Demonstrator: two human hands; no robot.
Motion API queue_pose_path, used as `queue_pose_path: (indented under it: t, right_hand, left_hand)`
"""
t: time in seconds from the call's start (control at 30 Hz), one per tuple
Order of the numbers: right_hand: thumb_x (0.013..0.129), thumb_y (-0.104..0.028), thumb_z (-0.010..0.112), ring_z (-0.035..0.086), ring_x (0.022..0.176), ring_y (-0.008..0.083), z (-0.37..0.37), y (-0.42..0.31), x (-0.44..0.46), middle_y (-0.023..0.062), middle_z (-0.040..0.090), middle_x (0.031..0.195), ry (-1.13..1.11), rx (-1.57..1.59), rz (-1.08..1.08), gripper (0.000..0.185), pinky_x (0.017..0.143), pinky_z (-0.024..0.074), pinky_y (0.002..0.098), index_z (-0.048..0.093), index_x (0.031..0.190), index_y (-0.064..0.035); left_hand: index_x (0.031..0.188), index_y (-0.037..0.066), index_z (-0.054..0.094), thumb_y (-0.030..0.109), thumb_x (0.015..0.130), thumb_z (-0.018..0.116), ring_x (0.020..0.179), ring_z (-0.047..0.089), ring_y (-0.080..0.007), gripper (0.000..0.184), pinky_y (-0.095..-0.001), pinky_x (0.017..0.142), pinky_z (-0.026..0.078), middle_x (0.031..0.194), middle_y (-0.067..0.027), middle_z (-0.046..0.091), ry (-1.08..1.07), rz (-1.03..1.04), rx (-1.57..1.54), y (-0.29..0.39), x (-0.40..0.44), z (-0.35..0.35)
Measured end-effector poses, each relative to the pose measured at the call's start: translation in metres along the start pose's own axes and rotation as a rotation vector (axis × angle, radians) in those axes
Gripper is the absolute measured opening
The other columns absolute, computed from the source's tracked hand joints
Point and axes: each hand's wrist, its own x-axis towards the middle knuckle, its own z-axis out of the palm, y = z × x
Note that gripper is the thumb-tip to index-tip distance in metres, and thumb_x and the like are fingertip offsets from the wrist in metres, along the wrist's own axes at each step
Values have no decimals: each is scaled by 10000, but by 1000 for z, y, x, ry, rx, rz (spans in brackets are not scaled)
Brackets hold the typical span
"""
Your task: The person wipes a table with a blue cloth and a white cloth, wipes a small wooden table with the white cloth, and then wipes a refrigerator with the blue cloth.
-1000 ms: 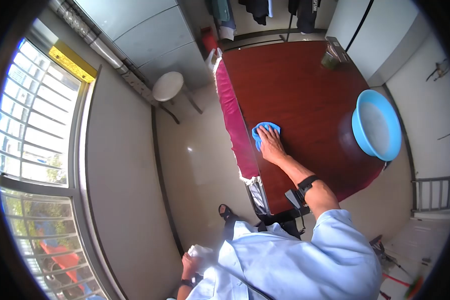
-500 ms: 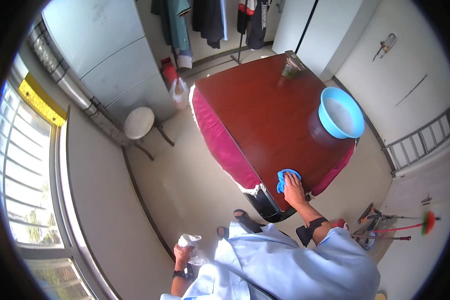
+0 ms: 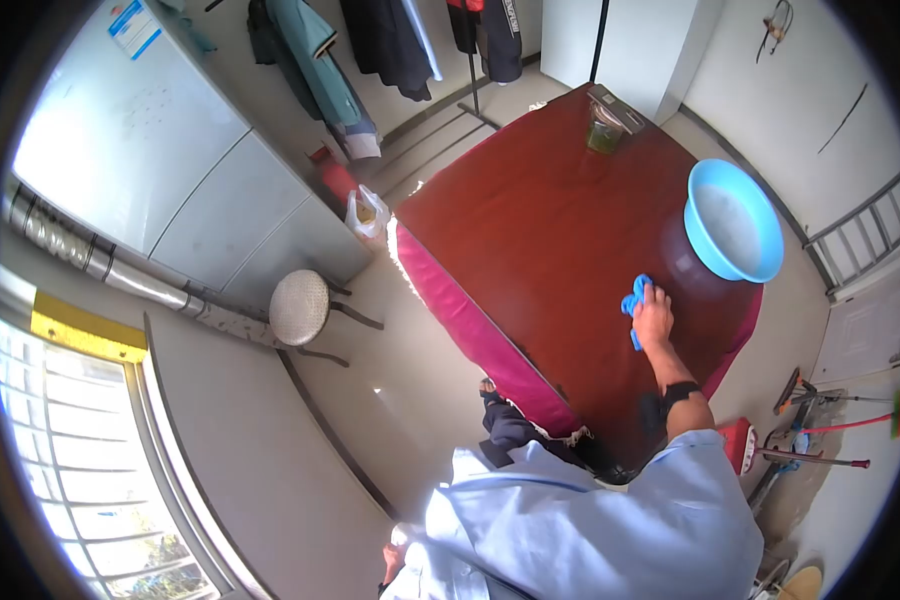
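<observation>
My right hand [image 3: 653,318] presses a bunched blue cloth [image 3: 635,298] onto the dark red tabletop [image 3: 530,230], to the left of and nearer than the light blue basin [image 3: 715,220]. The fingers close over the cloth, part of which sticks out on the left. Low in the view, my left hand [image 3: 391,560] is largely covered by the light blue shirt. A bit of white crumpled material [image 3: 400,535] shows in it; whether paper or cloth I cannot tell. Whitish, cloudy liquid fills the bottom of the basin.
A glass jar with green contents [image 3: 602,135] and a flat box [image 3: 615,108] stand at the table's far corner. To the left are a round stool [image 3: 300,308] and a white plastic bag [image 3: 367,212] by the fridge [image 3: 170,140]. Brooms [image 3: 820,455] lean at the right.
My right hand has slid the blue cloth away from the near table edge, forward and right. My left hand has dropped lower, mostly behind the shirt. The whole view has turned and shifted.
</observation>
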Motion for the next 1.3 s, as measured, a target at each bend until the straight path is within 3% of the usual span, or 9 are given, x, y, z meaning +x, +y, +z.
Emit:
queue_pose_path:
  t: [0.23,0.33,0.43,0.5,0.6,0.7,0.9,1.23,1.3]
  right_hand:
    - [911,-242,599,621,1136,421,24,15,182,246,647,1230,109,306,521,468,988,494,459,582,1345,-68]
    - [963,-331,571,574,1237,391,34,30,217,252,563,1374,209,570,448,513,1060,448,414,549,1398,-60]
    - [1001,-362,537,532,1302,358,-7,-19,180,233,477,1469,133,437,287,503,1076,440,388,568,1369,-19]
    - [1016,-337,530,634,1172,281,7,-31,139,193,599,1339,163,481,243,448,985,509,355,607,1325,-23]
    - [1016,-284,561,689,932,153,-20,-102,60,80,708,1089,-215,1074,530,359,817,556,300,656,1247,-25]
    - [1050,-264,512,694,941,160,-30,-151,-2,104,699,1139,-316,1173,234,360,793,569,299,627,1265,0]
    - [1024,-244,534,673,982,154,-60,-223,-3,109,702,1124,-478,1482,469,393,867,537,292,592,1327,0]
    - [971,-299,630,647,1014,173,-37,-233,28,81,676,1143,-474,1825,939,462,870,534,317,602,1338,-21]
    - [950,-273,656,635,764,128,-26,-234,31,58,689,959,-548,1690,900,411,638,512,280,645,1266,-11]
  left_hand:
    - [1110,-45,634,124,689,769,877,687,-240,473,-373,740,574,983,-153,700,27,129,-238,136,40,-114]
    - [1151,-37,624,82,695,762,893,687,-214,491,-359,739,576,1006,-134,700,22,303,-412,236,52,-158]
    - [1148,-5,667,30,707,752,880,676,-196,451,-360,788,559,1014,-83,705,-48,422,-601,343,81,-172]
    - [1170,-17,656,42,745,727,933,669,-201,435,-350,840,539,1056,-94,703,-157,430,-596,443,50,-180]
    - [1194,-33,642,102,801,727,948,662,-182,425,-332,841,530,1067,-81,695,-453,860,-596,507,81,-158]
    - [1305,-24,535,17,794,697,1009,669,-234,538,-354,893,532,1127,-126,676,-652,708,-730,582,47,-111]
    - [1323,22,550,31,797,717,1027,667,-242,552,-378,911,556,1149,-94,665,-1281,517,-732,640,52,-36]
    - [1318,0,559,11,749,711,1092,662,-271,589,-411,978,531,1202,-119,664,-1495,511,-354,684,78,-20]
    - [1301,-11,570,-19,739,713,1087,666,-271,580,-414,973,534,1191,-123,669,-1390,515,-204,685,87,-26]
